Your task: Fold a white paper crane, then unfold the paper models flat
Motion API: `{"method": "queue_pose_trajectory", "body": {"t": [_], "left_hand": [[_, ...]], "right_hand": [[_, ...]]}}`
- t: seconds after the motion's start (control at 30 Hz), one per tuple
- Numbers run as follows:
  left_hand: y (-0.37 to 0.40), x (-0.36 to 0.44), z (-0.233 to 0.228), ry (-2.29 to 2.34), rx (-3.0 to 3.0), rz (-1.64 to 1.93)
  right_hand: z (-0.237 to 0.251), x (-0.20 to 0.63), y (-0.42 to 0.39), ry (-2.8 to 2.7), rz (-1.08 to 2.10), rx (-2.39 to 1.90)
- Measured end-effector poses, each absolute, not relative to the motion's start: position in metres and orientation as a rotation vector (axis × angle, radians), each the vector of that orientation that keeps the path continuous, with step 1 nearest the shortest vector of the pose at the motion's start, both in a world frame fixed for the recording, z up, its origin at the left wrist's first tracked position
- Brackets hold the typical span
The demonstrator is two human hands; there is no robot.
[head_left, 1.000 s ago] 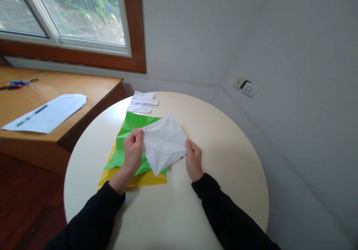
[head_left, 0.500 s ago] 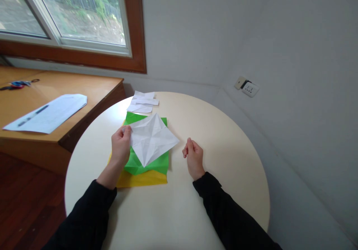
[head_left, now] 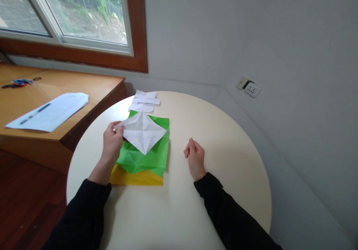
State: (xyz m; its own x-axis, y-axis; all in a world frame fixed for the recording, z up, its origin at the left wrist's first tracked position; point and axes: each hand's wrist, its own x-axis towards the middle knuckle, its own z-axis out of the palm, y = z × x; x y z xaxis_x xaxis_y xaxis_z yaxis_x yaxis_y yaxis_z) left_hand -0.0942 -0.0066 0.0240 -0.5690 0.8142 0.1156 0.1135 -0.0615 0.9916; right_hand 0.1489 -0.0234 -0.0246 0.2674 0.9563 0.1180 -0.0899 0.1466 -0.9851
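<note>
Left hand [head_left: 111, 143] is pinching the left corner of a creased white paper square [head_left: 142, 130], holding it just over the green sheet [head_left: 149, 155], which lies on a yellow sheet [head_left: 134, 178], middle-left of the frame. Right hand [head_left: 194, 156] rests loosely curled and empty on the round table [head_left: 223, 160], well apart.

Soft daylight, even and fairly bright; we trace it to the window [head_left: 84, 15] at upper left. No harsh glare on the pale round table [head_left: 223, 141], only a mild sheen. We note faint, diffuse shadows beside the sleeves and under the paper. Focus holds sharp across the centre. Wide-angle bending shows at the edges, where the window frame and walls lean.
</note>
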Motion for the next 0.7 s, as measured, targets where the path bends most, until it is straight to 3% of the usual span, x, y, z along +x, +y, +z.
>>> {"method": "queue_pose_trajectory", "body": {"t": [0.37,0.7], "left_hand": [[-0.007,-0.107,0.028,1.746,1.059,1.475],[0.001,-0.156,0.007,2.233,1.427,1.044]], "right_hand": [[-0.025,0.149,-0.024,-0.999,0.973,-1.152],[-0.027,0.148,-0.021,-1.194,0.919,-1.208]]}}
